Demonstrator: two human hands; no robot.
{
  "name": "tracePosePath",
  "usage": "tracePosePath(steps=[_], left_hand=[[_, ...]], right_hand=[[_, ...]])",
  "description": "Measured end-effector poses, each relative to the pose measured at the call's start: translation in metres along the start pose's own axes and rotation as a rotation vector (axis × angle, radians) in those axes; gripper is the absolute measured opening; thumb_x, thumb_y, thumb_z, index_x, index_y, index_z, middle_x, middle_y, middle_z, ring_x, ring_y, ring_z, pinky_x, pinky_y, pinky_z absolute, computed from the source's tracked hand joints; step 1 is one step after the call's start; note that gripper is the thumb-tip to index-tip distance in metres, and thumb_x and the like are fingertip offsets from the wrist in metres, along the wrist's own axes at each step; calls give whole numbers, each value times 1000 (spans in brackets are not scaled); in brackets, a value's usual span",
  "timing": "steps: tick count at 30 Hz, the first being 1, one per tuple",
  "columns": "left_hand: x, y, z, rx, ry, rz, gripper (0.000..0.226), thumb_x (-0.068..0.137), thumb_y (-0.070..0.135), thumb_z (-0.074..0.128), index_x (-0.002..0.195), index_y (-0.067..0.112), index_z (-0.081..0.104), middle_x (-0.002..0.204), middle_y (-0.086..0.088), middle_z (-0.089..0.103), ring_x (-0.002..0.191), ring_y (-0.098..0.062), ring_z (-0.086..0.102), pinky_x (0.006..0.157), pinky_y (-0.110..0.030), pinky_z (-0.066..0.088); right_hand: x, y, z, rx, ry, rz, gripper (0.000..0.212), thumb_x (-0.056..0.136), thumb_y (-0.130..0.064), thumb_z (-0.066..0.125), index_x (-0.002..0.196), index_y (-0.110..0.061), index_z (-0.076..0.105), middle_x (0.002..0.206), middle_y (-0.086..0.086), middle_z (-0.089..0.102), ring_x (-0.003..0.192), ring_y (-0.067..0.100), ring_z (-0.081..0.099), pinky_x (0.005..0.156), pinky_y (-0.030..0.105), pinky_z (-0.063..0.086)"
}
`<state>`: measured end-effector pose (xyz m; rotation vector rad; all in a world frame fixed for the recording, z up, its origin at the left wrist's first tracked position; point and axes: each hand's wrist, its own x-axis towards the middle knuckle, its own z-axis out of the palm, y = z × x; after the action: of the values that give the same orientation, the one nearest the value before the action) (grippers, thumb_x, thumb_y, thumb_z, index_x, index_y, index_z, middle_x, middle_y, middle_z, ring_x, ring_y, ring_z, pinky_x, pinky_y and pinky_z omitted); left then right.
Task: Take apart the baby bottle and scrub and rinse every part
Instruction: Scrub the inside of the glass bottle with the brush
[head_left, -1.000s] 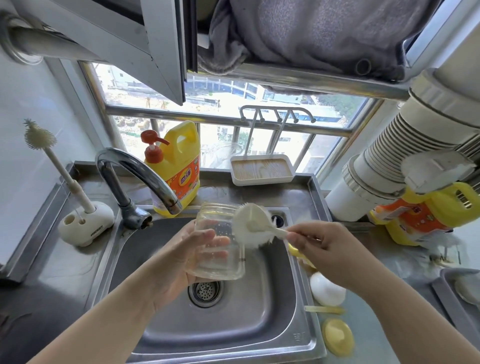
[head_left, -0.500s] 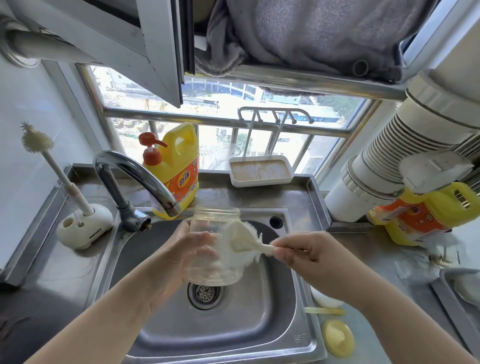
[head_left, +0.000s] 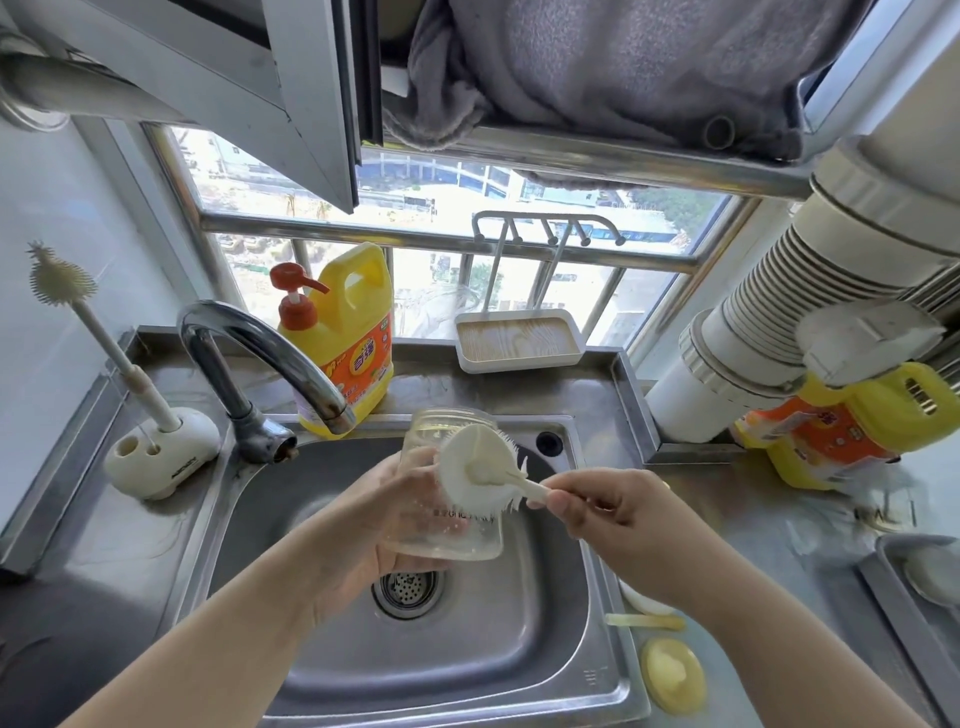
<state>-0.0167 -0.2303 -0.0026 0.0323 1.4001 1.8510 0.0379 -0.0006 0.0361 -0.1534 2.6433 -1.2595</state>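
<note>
Brush head (head_left: 480, 467) had slid up the bottle body (head_left: 451, 488) — left hand (head_left: 395, 519) fingers wrapped round it, right hand (head_left: 608, 506) fingers pinching the handle — scrubbing underway, with the parts at 4 o'clock on the desk (head_left: 779, 545) and the rinse seemingly still ahead.

The bottle (head_left: 449, 488), a clear wide-mouthed body without its top, is held upright and slightly tilted above the sink (head_left: 291, 691), over the drain. Droplets and suds are seen on its wall. The brush (head_left: 480, 475), cream-white with a round bristled head, is pressed against the bottle's right side, its handle pointing right. On the desk (head_left: 779, 545) by the sink's right edge lie a yellow cap (head_left: 672, 673), a pale stick-like piece (head_left: 644, 621) and a white part (head_left: 644, 603), partly hidden.
</note>
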Motion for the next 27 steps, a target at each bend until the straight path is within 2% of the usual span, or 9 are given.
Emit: tracePosePath(steps=[6,9,12,14,17,19,22,24,27], left_hand=[[-6,0,-11,-91,-10,10,100,37,48,89,126,23,50,115,-17,66,102,-34,65,76,-40,56],[-6,3,-8,-107,-65,9,99,38,46,89,127,22,52,116,-18,65,104,-35,64,76,-39,56],[-7,5,-4,-111,-64,22,87,37,37,88,117,19,60,105,-14,70,90,-26,69,66,-32,57],[-9,5,-7,-95,-51,22,92,34,42,90,118,19,59,107,-13,69,91,-26,69,67,-33,56],[-10,1,-13,-103,-51,3,100,37,48,89,126,22,51,118,-18,64,106,-33,63,77,-39,56],[-9,0,-10,-109,-53,-5,102,33,46,90,125,23,52,117,-18,65,104,-31,64,77,-38,56],[-9,3,-5,-102,-44,6,94,30,39,88,118,20,57,104,-11,70,90,-25,69,68,-33,56],[-11,6,-8,-81,-28,15,99,27,46,89,116,21,57,104,-11,71,89,-26,69,66,-33,56],[-13,5,-13,-110,-50,8,100,32,51,89,121,22,56,113,-16,67,101,-34,66,75,-39,57]], right_hand=[[-8,12,-13,-100,-79,33,20,86,-54,51,86,-42,67,61,8,51,56,7,40,58,26,35],[3,4,-16,-43,78,9,15,84,-47,54,79,-43,68,60,-1,54,53,1,42,55,16,34],[8,-11,-4,-80,-23,-46,16,91,-28,57,94,-25,72,62,-21,55,59,-2,48,59,11,36],[3,-7,-5,-129,-120,-16,16,91,-32,56,93,-29,72,63,-16,55,59,0,48,61,14,36],[2,2,-18,-139,-41,63,15,88,-42,53,82,-44,67,57,-5,49,52,3,40,58,26,37],[9,-4,-16,-91,62,23,16,90,-36,55,82,-45,66,56,-11,51,52,1,43,56,17,36],[11,-17,-3,-106,-65,-28,15,91,-28,57,96,-28,71,64,-21,57,62,-4,51,62,12,40],[4,-11,-4,-161,-180,-1,15,89,-36,58,95,-33,71,71,-18,60,64,0,53,63,17,44],[4,1,-17,-121,-66,84,15,84,-47,54,84,-42,68,61,-5,55,54,5,44,60,30,42]])
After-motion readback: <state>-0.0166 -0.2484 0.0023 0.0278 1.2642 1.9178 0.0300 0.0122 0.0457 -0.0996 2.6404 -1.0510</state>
